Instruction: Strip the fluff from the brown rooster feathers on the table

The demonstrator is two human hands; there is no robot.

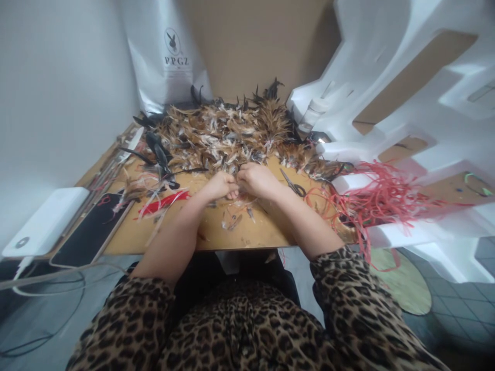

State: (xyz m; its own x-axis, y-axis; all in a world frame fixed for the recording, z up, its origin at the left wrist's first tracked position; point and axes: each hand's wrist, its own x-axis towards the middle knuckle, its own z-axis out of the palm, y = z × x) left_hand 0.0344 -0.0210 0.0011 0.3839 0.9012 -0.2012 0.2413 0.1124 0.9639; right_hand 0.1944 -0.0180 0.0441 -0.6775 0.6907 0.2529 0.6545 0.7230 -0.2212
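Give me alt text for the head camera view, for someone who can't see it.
Two hands, left and right, meet over a wooden table before a pile of brown feathers, with scissors and red ribbons to the right.

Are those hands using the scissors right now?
No, the scissors lie on the yellowish tabletop, off to the right of the right hand.

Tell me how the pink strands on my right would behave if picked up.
The pink strands are probably floppy, since some droop past the white foam. They look thin, so likely light for their bulk. Being tangled, they may come up as a clump.
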